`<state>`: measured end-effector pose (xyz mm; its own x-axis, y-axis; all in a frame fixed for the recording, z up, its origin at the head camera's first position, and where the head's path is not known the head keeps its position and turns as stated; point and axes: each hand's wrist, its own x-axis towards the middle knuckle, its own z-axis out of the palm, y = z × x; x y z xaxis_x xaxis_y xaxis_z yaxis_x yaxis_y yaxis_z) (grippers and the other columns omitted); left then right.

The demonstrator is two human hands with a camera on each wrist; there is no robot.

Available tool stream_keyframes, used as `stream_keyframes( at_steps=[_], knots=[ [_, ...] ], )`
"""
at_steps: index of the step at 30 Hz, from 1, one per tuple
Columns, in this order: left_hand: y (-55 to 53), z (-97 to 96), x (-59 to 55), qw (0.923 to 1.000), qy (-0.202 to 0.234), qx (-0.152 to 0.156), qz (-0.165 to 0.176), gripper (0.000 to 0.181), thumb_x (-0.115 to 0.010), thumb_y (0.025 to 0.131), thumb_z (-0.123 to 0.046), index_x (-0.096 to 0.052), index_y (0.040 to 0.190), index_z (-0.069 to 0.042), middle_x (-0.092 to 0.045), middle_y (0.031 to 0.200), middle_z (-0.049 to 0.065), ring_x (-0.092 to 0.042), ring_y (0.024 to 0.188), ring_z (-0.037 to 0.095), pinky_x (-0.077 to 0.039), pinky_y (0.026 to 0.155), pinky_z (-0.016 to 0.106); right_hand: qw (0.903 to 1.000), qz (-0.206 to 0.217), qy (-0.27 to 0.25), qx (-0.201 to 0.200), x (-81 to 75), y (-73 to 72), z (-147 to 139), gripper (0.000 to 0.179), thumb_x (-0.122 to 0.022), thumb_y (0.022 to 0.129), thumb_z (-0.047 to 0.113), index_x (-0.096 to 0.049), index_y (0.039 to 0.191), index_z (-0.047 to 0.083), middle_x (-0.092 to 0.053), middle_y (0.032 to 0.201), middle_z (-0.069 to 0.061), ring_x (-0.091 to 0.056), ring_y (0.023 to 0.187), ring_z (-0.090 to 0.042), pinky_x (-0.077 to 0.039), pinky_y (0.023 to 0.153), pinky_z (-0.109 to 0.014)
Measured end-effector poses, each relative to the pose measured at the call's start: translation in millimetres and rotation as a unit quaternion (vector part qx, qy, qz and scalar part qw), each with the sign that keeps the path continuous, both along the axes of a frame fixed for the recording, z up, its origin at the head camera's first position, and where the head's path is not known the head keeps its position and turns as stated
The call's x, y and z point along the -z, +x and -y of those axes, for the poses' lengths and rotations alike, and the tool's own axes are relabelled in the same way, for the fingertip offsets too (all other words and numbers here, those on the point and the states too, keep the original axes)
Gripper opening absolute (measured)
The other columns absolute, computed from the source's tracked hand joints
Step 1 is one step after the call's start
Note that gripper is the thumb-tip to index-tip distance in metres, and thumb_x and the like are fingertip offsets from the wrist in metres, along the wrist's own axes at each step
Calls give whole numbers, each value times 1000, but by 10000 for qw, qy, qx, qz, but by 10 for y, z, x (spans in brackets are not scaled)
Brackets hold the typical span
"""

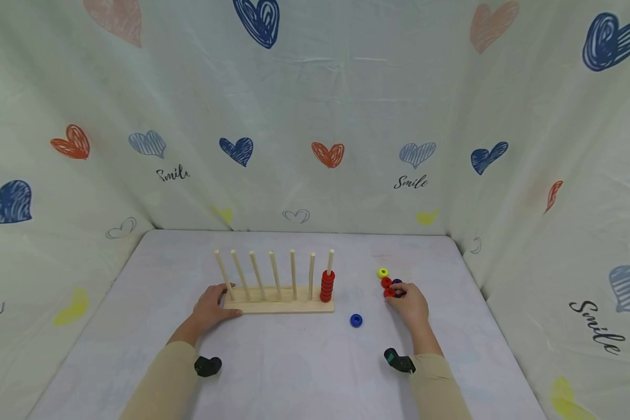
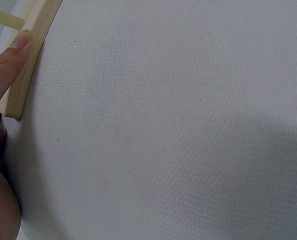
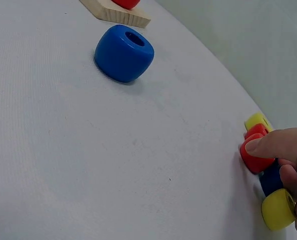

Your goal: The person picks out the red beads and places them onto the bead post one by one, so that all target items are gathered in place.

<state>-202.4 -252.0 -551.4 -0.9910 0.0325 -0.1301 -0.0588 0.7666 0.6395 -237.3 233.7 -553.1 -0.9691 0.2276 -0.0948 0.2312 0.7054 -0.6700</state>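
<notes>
A wooden peg rack [image 1: 279, 306] with a row of upright pegs stands on the table, several red beads [image 1: 326, 287] stacked on its rightmost peg. My left hand [image 1: 210, 305] grips the rack's left end, thumb along the front edge; the left wrist view shows the thumb [image 2: 13, 57] on the wooden base. Right of the rack, my right hand [image 1: 412, 304] pinches a red bead [image 3: 256, 156] within a small cluster, its thumb on the bead's near side. Beside it are another red bead [image 1: 386, 282], a yellow bead [image 1: 382, 272] and dark blue ones, partly covered by the fingers.
A single blue bead [image 1: 356, 320] lies between the rack and the cluster. In the right wrist view another yellow bead [image 3: 277, 210] sits under the curled fingers. Heart-printed cloth [image 1: 294, 105] surrounds the white table [image 1: 294, 361] at the back and sides.
</notes>
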Motion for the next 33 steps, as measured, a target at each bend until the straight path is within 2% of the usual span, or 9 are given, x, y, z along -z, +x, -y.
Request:
stream_keyframes(
  at_steps=[4,11,18,27,33],
  knots=[
    [-7,9,8,10000,40,-11,-21,77,-84,77,-30,-46,136,3,-45,134,29,-42,123,44,-34,103,58,10000,38,-65,4,-8,3,0,35,-78,80,11,-69,112,2,-56,99,-12,-51,87,-27,-42,73,-37],
    [3,7,-2,9998,13,-1,-193,78,-84,76,-35,-48,133,4,-48,128,28,-44,117,44,-36,98,58,10000,16,-49,-22,-27,6,-2,36,-77,80,11,-68,113,0,-57,100,-12,-52,88,-28,-44,76,-40],
    [-1,-6,-11,10000,-4,-62,50,78,-85,76,-30,-47,135,3,-47,130,28,-45,118,42,-36,99,58,9999,68,-99,-41,-41,11,-13,37,-78,81,11,-67,113,-1,-57,101,-13,-52,90,-29,-45,78,-42],
    [12,-16,-41,10000,-39,-47,69,77,-85,76,-30,-47,135,3,-47,129,28,-45,117,42,-36,99,58,9999,139,-19,-31,-64,4,1,36,-79,80,12,-68,113,0,-58,104,-15,-53,94,-31,-46,82,-46],
    [21,-19,-52,10000,-50,-49,37,76,-84,76,-28,-47,135,4,-48,128,28,-46,116,42,-36,98,58,9999,130,-34,-47,-47,2,1,37,-79,80,11,-68,114,-1,-57,100,-14,-52,90,-29,-46,79,-43]
  ],
)
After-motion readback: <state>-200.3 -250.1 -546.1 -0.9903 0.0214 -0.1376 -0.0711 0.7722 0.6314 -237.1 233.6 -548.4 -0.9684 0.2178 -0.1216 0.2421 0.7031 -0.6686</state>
